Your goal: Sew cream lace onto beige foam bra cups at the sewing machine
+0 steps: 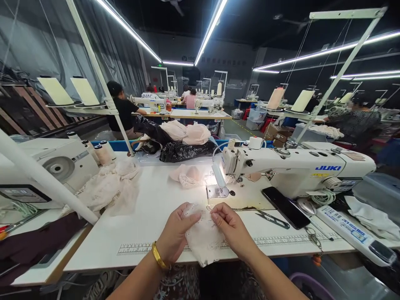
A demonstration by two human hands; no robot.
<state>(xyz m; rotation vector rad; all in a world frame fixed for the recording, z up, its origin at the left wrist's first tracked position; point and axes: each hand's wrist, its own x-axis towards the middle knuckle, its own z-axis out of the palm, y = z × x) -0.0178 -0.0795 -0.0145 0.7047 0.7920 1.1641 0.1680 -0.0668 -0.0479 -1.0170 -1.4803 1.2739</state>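
Between my two hands, just over the front part of the table, is a piece of pale lace fabric [204, 239]. My left hand [178, 229] grips its left side, thumb lying on top. At its upper right edge my right hand [229, 227] pinches the lace between thumb and fingertips. The lower end of the fabric hangs toward the table's front edge. Beyond my hands stands a white sewing machine [296, 166], its lamp lit above the needle plate [217, 191]. Left of the needle area lies a beige bra cup piece with lace [187, 176].
Thread snips [272, 219], a black phone [286, 207] and a long white box [354, 233] lie on the right. At left are heaped lace pieces [108, 185] and thread cones [104, 152]. A black plastic bag [187, 151] lies behind the table [150, 208]. Other people sit farther back.
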